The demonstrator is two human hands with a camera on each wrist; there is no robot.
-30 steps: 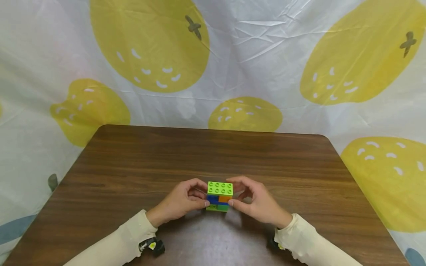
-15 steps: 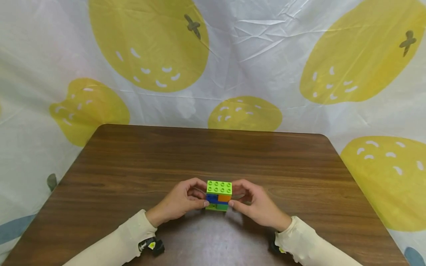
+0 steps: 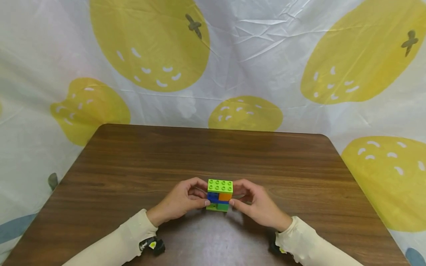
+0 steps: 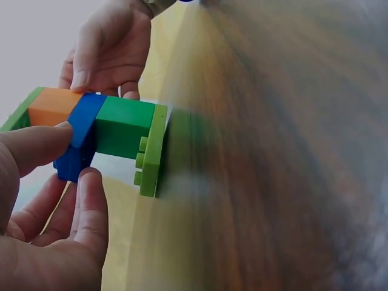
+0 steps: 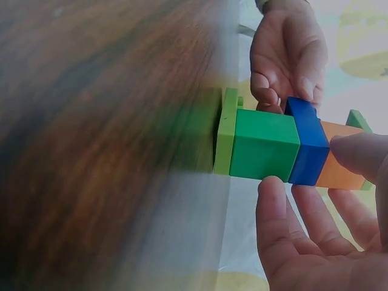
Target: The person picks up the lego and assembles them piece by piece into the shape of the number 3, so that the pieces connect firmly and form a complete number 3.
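left hand (image 3: 179, 202) + right hand (image 3: 256, 204) pinch block stack (image 3: 219, 195) | right fingers dropped onto top — pressing bricks tight

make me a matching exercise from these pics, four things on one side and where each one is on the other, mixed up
Column 1
1. lime plate with studs
2. orange brick
3. left hand
4. right hand

Column 2
A. grips the block stack from the side of the orange brick
B. on top of the stack
C. grips the stack from the side of the blue brick
D. just under the top plate, beside the blue brick

Pairs: 1-B, 2-D, 3-C, 4-A
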